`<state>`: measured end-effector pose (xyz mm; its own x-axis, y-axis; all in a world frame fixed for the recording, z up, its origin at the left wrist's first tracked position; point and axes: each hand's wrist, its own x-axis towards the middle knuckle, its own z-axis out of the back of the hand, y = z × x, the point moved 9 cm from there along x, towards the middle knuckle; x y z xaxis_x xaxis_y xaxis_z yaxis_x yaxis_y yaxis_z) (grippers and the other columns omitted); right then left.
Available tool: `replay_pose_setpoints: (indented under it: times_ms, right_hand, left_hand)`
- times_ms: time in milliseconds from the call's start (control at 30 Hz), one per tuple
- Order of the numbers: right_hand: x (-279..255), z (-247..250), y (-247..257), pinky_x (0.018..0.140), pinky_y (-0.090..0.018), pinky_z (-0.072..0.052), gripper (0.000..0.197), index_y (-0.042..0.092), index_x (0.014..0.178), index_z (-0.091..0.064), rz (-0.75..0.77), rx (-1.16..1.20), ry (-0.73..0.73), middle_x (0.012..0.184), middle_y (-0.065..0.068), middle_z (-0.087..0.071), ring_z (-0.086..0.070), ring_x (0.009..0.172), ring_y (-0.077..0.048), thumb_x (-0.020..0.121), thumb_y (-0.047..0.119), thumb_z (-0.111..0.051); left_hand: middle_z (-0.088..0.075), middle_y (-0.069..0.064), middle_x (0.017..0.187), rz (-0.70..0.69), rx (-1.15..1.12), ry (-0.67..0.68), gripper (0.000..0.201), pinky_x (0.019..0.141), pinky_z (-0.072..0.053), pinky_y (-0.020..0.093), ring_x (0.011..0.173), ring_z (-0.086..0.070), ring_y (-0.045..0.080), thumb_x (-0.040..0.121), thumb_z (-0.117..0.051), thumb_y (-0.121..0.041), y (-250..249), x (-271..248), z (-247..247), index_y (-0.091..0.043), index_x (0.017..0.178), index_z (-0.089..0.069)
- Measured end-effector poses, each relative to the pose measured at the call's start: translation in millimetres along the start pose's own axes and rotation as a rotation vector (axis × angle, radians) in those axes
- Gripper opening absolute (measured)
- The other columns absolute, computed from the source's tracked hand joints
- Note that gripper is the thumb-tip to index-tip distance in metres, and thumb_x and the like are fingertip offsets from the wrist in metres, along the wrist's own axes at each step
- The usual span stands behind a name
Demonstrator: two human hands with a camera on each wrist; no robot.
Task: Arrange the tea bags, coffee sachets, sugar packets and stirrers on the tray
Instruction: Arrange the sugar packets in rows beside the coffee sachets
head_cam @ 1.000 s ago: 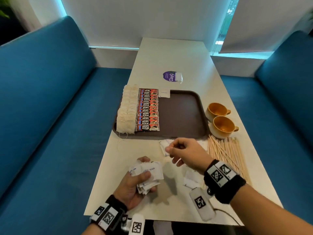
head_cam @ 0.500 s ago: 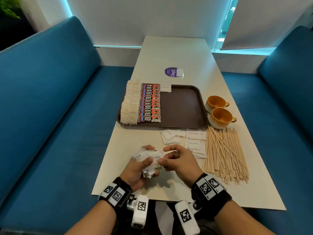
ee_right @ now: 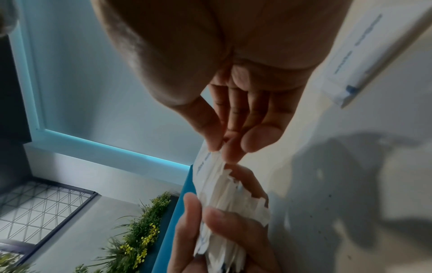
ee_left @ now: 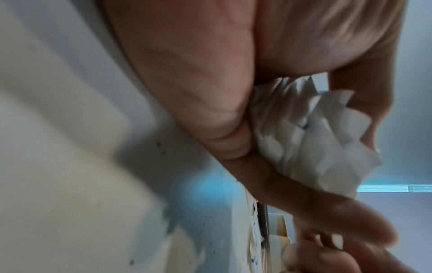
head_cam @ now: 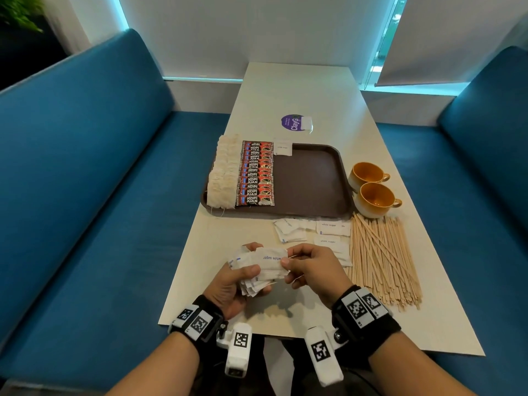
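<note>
Head view: my right hand (head_cam: pixel 310 268), a second ago reaching toward the loose sugar packets (head_cam: pixel 311 232) below the tray (head_cam: pixel 314 178), has returned and pinches the top packet of the bundle (head_cam: pixel 258 271) my left hand (head_cam: pixel 231 284) grips; I'm likely peeling one off.

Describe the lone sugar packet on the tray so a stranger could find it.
Start at the dark brown plastic tray. Past the row of red coffee sachets, at the far edge, lies one white sugar packet. It alone is on the tray; the others lie on the table or in hand.
</note>
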<state>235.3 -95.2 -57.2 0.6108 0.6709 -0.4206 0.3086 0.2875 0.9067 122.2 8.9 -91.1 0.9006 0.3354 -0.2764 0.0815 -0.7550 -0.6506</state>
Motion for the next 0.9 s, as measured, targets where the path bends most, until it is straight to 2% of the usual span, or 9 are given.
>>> replay_pose_setpoints:
  times_ms: [133,233,367,467,533,600,767,833,900]
  right_hand:
    - [-1.6,-0.3,5.1,0.044,-0.028,-0.047,0.006,-0.002,0.095,-0.066,0.010,0.000,-0.003,0.073,-0.017,-0.069,-0.061,0.050,-0.024,0.090,-0.004,-0.068]
    - [-1.0,4.1,13.5,0.046,-0.029,-0.047,0.006,-0.004,0.098,-0.064,0.058,-0.002,-0.031,0.078,-0.018,-0.069,-0.063,0.053,-0.025,0.093,-0.003,-0.067]
    - [-1.7,11.3,35.3,0.065,-0.033,-0.059,0.009,-0.008,0.099,-0.065,0.227,0.097,-0.049,0.087,-0.022,-0.070,-0.070,0.070,-0.029,0.091,-0.006,-0.067]
    - [-5.6,3.8,44.2,0.083,-0.034,-0.061,0.011,-0.001,0.092,-0.072,0.353,-0.071,0.027,0.092,-0.015,-0.076,-0.074,0.088,-0.028,0.084,-0.008,-0.075]
    - [-7.7,-1.1,41.9,0.085,-0.033,-0.060,0.015,0.005,0.083,-0.075,0.398,-0.206,0.056,0.093,-0.007,-0.077,-0.074,0.092,-0.023,0.080,-0.010,-0.077]
    - [-9.9,-3.3,38.8,0.082,-0.029,-0.058,0.019,0.004,0.077,-0.074,0.420,-0.260,0.069,0.093,-0.004,-0.076,-0.073,0.092,-0.018,0.077,-0.014,-0.074]
    - [-14.0,-10.3,41.7,0.086,-0.026,-0.058,0.030,0.010,0.074,-0.078,0.499,-0.325,0.072,0.099,-0.003,-0.072,-0.069,0.099,-0.016,0.075,-0.017,-0.064]
    - [-11.6,-6.3,42.1,0.083,-0.023,-0.057,0.032,0.013,0.076,-0.078,0.482,-0.331,0.027,0.105,0.000,-0.070,-0.068,0.100,-0.012,0.077,-0.015,-0.063]
    - [-7.4,-0.6,38.6,0.078,-0.024,-0.057,0.026,0.016,0.079,-0.078,0.430,-0.286,-0.008,0.106,0.001,-0.069,-0.069,0.092,-0.011,0.079,-0.009,-0.070]
  left_hand:
    - [-0.068,0.020,0.114,0.006,0.002,-0.026,0.084,0.053,-0.060,0.036,0.088,-0.070,0.034,0.048,-0.100,-0.016,0.9,1.0,1.6,-0.018,0.120,-0.057]
    - [-0.069,0.021,0.113,0.005,-0.014,-0.036,0.077,0.051,-0.059,0.035,0.084,-0.069,0.033,0.048,-0.099,-0.014,1.3,1.9,2.9,-0.018,0.116,-0.063]
    - [-0.066,0.023,0.110,0.011,-0.017,-0.034,0.061,0.049,-0.057,0.033,0.088,-0.070,0.038,0.062,-0.088,-0.012,2.3,3.9,5.1,-0.017,0.118,-0.065]
    - [-0.067,0.021,0.109,0.035,-0.033,-0.022,0.057,0.049,-0.056,0.031,0.086,-0.071,0.035,0.065,-0.092,-0.028,3.7,4.8,4.3,-0.019,0.115,-0.068]
    - [-0.069,0.020,0.109,0.055,-0.076,-0.011,0.058,0.049,-0.056,0.031,0.083,-0.070,0.032,0.063,-0.094,-0.040,4.4,4.8,3.1,-0.018,0.111,-0.070]
    - [-0.070,0.019,0.106,0.060,-0.098,0.001,0.058,0.049,-0.057,0.032,0.080,-0.069,0.030,0.062,-0.094,-0.045,4.6,5.2,2.3,-0.018,0.109,-0.072]
    - [-0.067,0.020,0.105,0.021,-0.019,-0.010,0.062,0.050,-0.059,0.033,0.078,-0.068,0.031,0.054,-0.097,-0.018,4.8,6.7,5.4,-0.020,0.110,-0.071]
    - [-0.066,0.022,0.110,0.004,-0.004,-0.015,0.064,0.050,-0.059,0.034,0.080,-0.068,0.033,0.055,-0.097,-0.016,3.9,7.7,7.1,-0.020,0.112,-0.068]
    - [-0.065,0.023,0.113,-0.009,-0.013,-0.011,0.064,0.050,-0.059,0.034,0.082,-0.068,0.034,0.056,-0.096,-0.014,2.2,8.3,7.3,-0.020,0.112,-0.066]
